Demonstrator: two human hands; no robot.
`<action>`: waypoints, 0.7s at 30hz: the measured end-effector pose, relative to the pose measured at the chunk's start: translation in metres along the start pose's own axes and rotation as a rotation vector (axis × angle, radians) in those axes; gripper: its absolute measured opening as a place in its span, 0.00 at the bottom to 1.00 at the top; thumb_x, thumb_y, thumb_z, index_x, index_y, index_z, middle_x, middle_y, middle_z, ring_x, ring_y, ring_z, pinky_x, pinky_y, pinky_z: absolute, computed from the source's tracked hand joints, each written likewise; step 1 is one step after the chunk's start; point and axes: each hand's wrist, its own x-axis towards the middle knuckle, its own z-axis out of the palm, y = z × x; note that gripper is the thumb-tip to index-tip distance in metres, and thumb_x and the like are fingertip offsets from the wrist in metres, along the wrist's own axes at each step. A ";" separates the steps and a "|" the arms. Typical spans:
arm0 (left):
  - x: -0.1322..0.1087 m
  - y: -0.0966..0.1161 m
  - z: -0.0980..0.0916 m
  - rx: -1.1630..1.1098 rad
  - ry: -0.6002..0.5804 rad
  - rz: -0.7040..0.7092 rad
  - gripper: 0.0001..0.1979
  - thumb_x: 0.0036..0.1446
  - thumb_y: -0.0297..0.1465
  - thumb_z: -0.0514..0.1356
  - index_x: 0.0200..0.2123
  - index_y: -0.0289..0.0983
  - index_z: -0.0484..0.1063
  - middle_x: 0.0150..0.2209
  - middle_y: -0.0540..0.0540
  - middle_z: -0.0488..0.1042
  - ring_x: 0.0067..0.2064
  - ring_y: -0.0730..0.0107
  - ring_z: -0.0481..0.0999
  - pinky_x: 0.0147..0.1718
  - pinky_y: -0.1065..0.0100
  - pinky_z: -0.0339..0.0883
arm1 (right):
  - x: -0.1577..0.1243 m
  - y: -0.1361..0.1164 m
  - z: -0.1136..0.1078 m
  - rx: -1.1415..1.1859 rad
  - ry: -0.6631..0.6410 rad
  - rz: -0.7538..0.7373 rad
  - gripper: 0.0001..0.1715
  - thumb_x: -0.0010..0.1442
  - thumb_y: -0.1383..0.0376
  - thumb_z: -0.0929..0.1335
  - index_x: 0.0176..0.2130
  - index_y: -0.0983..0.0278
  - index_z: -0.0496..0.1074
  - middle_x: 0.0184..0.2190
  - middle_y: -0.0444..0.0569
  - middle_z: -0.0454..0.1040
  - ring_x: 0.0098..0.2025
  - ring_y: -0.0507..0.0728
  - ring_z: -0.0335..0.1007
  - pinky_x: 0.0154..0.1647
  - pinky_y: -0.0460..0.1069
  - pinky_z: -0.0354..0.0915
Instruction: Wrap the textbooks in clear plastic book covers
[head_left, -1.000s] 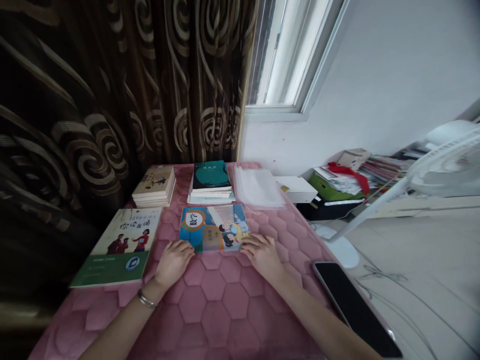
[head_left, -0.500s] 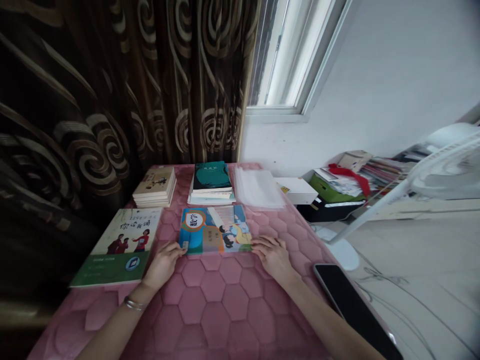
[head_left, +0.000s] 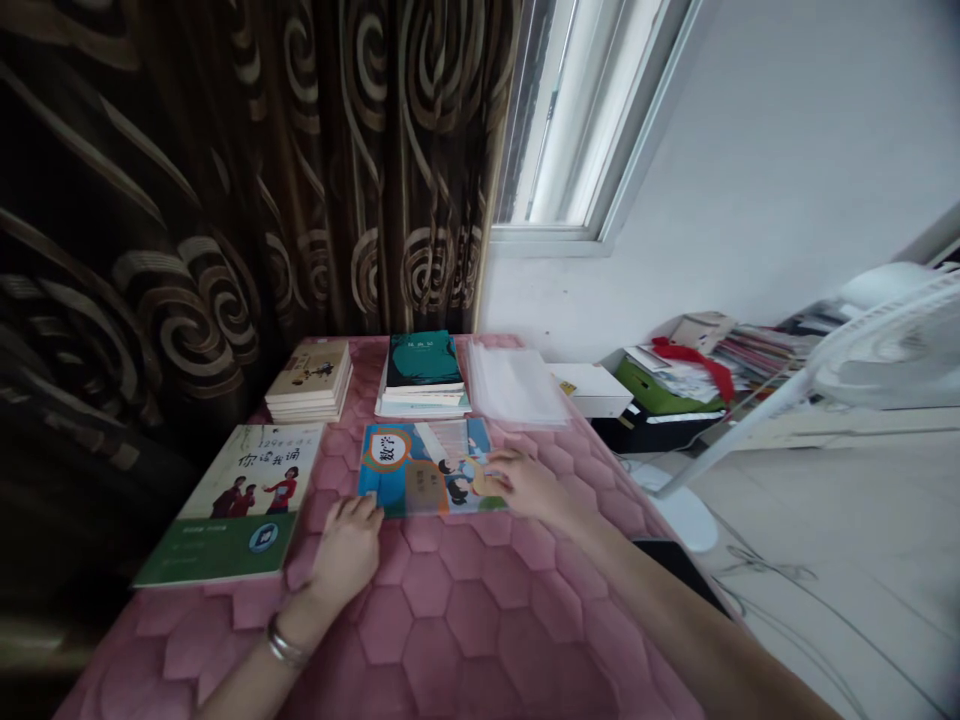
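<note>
A colourful maths book [head_left: 420,466] lies flat in the middle of the pink quilted table [head_left: 450,620]. My left hand [head_left: 349,545] rests on the table at the book's near left corner, fingers loosely curled, fingertips touching the edge. My right hand [head_left: 525,482] lies on the book's right edge, fingers stretched out over the cover. A bracelet sits on my left wrist.
A green and white book [head_left: 240,500] lies at the left. Two book stacks [head_left: 311,375] [head_left: 421,372] and a pile of clear sleeves [head_left: 514,382] stand at the back. A dark phone [head_left: 675,565] lies right of my arm. A white fan [head_left: 885,350] and cluttered boxes stand beyond the table.
My right hand has moved forward onto the book's right edge. My left hand slid slightly back toward the near left corner. The camera tilted a little, and my arm hides most of the phone.
</note>
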 end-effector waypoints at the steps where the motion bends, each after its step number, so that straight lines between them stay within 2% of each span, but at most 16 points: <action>1: 0.005 0.013 0.000 0.026 0.000 -0.001 0.15 0.56 0.20 0.52 0.41 0.36 0.75 0.42 0.40 0.74 0.45 0.58 0.72 0.50 0.53 0.62 | 0.015 -0.004 0.001 -0.019 -0.026 -0.025 0.16 0.59 0.70 0.65 0.44 0.59 0.77 0.50 0.48 0.75 0.49 0.56 0.71 0.51 0.50 0.63; 4: 0.022 0.048 0.007 0.046 0.009 0.059 0.15 0.59 0.20 0.50 0.41 0.35 0.74 0.39 0.42 0.73 0.42 0.60 0.72 0.50 0.52 0.62 | 0.061 -0.015 0.012 -0.115 -0.106 -0.059 0.20 0.64 0.68 0.61 0.55 0.63 0.70 0.56 0.53 0.70 0.55 0.56 0.66 0.55 0.49 0.60; 8: 0.039 0.072 0.019 0.013 0.031 0.151 0.14 0.59 0.19 0.50 0.38 0.34 0.75 0.37 0.41 0.72 0.42 0.61 0.71 0.50 0.52 0.63 | 0.108 -0.024 0.030 -0.177 -0.153 -0.030 0.21 0.66 0.68 0.60 0.57 0.62 0.67 0.57 0.53 0.69 0.56 0.57 0.66 0.55 0.52 0.60; 12: 0.039 0.077 0.024 0.005 0.080 0.123 0.15 0.59 0.19 0.50 0.40 0.35 0.75 0.37 0.40 0.72 0.42 0.60 0.71 0.49 0.52 0.62 | 0.130 -0.024 0.037 -0.236 -0.196 0.023 0.18 0.65 0.69 0.60 0.51 0.63 0.72 0.53 0.56 0.72 0.54 0.60 0.67 0.50 0.52 0.62; 15: 0.036 0.076 0.023 -0.006 0.064 0.113 0.15 0.60 0.20 0.50 0.40 0.34 0.75 0.37 0.40 0.72 0.43 0.60 0.71 0.48 0.52 0.62 | 0.135 -0.026 0.036 -0.263 -0.208 0.047 0.17 0.65 0.69 0.60 0.47 0.65 0.74 0.51 0.58 0.73 0.52 0.62 0.69 0.50 0.53 0.61; 21: 0.038 0.070 0.019 -0.021 0.033 0.162 0.13 0.61 0.21 0.51 0.39 0.34 0.75 0.36 0.41 0.72 0.41 0.60 0.71 0.50 0.52 0.61 | 0.138 -0.031 0.036 -0.250 -0.188 0.090 0.17 0.64 0.66 0.62 0.48 0.68 0.74 0.51 0.63 0.73 0.52 0.64 0.69 0.52 0.56 0.59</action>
